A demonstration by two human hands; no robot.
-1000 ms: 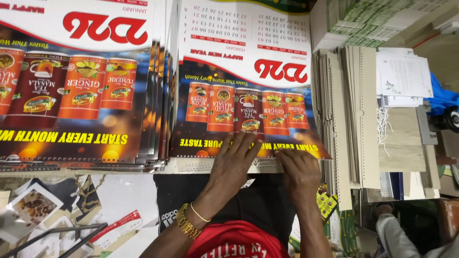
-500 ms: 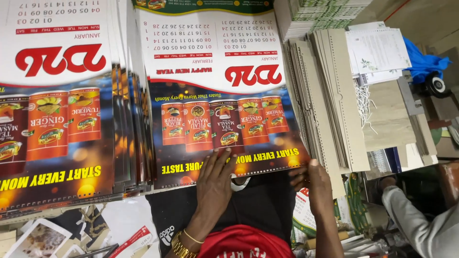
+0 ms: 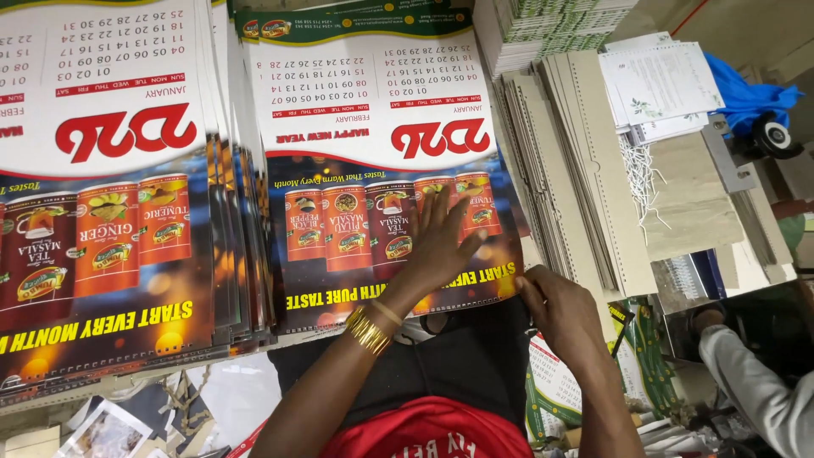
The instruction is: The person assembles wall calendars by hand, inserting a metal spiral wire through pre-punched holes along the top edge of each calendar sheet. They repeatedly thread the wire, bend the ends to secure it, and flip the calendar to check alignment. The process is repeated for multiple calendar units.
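A stack of glossy calendar sheets (image 3: 373,127), printed with red spice tins and a white date grid, lies upside down in front of me. My left hand (image 3: 441,237), with gold bangles at the wrist, rests flat with fingers spread on the top sheet's lower middle. My right hand (image 3: 555,305) curls at the stack's lower right corner, fingertips pinching the sheet's edge. A taller stack of the same calendar sheets (image 3: 110,195) lies to the left, fanned at its right edge.
Grey cardboard backing boards (image 3: 585,170) stand stacked to the right, with white printed papers (image 3: 661,80) and white wire bindings (image 3: 636,174) on them. A blue cloth (image 3: 746,89) lies far right. Another person's grey sleeve (image 3: 755,382) shows at lower right. Paper scraps (image 3: 110,428) lie lower left.
My left hand has slid up from the sheet's bottom edge onto its middle. My right hand has moved to the lower right corner. The view has shifted right and closer.
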